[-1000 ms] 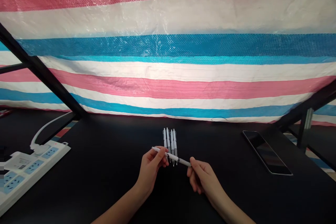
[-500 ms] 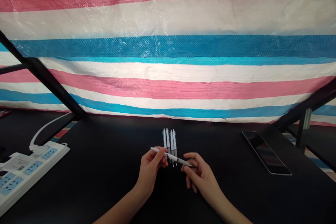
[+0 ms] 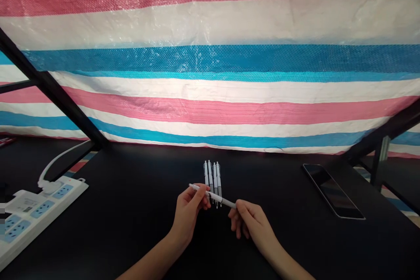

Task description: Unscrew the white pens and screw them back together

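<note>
A white pen with a grey grip lies slantwise between my two hands, above the table. My left hand is closed on its white upper part, thumb on top. At the lower end, my right hand pinches the tip between thumb and fingers, so the point itself is hidden. Just behind the held pen, several more white pens with grey grips lie side by side on the black table, clips at the far end and tips toward me. The held pen and my left fingers partly cover them.
A smartphone with a dark screen lies at the right. On the left is a white power strip with a plugged-in adapter and white cable. Behind the table hangs a striped tarp, flanked by black frame bars.
My right hand has closed its thumb and fingers on the pen's tip, where they were spread around it before. My left hand and the row of pens have stayed in place.
</note>
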